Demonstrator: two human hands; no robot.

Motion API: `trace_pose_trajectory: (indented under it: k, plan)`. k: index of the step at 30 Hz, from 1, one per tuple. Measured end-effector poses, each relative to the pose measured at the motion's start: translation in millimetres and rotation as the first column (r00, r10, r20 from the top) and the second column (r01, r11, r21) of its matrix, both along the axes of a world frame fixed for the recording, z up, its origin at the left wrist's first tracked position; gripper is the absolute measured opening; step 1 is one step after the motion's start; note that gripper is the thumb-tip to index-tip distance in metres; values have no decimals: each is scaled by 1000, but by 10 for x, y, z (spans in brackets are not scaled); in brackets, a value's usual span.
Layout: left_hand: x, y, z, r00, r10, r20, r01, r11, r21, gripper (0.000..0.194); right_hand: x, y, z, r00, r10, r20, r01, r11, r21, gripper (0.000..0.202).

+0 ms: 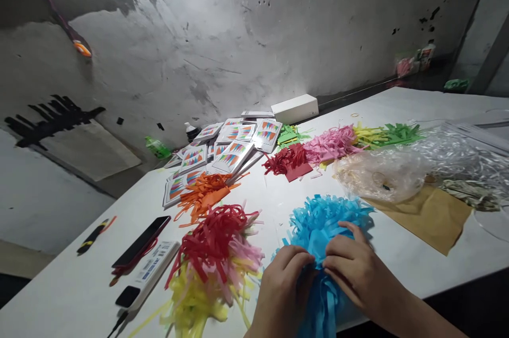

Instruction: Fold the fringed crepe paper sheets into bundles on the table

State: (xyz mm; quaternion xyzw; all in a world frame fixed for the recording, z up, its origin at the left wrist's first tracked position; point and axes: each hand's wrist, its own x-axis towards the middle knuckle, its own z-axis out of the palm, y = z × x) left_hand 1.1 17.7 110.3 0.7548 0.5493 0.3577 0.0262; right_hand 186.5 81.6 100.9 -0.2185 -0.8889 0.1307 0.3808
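A bundle of blue fringed tissue paper (pixel 328 216) lies on the white table in front of me. Its cut strips fan out at the far side, and more strips hang down toward me between my wrists. My left hand (pixel 284 279) pinches the bundle's middle from the left. From the right, my right hand (pixel 353 261) grips the same paper, its fingertips close to the left ones and one finger raised. Close by on the left is a loose pile of red fringed paper (pixel 214 237), with pink and yellow fringed paper (pixel 194 301) beneath it.
Orange fringe (pixel 209 192), red fringe (pixel 290 160) and pink fringe (pixel 330 141) lie farther back. Printed packets (pixel 234 152) are heaped near the wall beside a white box (pixel 294 108). At left are a phone (pixel 141 242) and a power strip (pixel 149 274); clear plastic bags (pixel 382 168) lie right.
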Motion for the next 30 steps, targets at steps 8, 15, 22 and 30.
trace_pose_trajectory:
  k: [8,15,22,30]
  plan:
    - [-6,-21,-2,1000,-24,-12,25,999,37,20,31,88,-30,996,87,3,-80,931,-356,15]
    - [-53,-9,8,998,-50,-50,52,998,45,19,50,173,75,989,143,44,-101,859,-502,15]
    - [-80,20,3,997,-56,-59,60,996,60,16,110,170,149,967,240,84,-168,850,-499,18]
    - [-47,24,-9,996,-71,-55,75,994,77,20,66,152,21,987,158,-20,-146,854,-499,14]
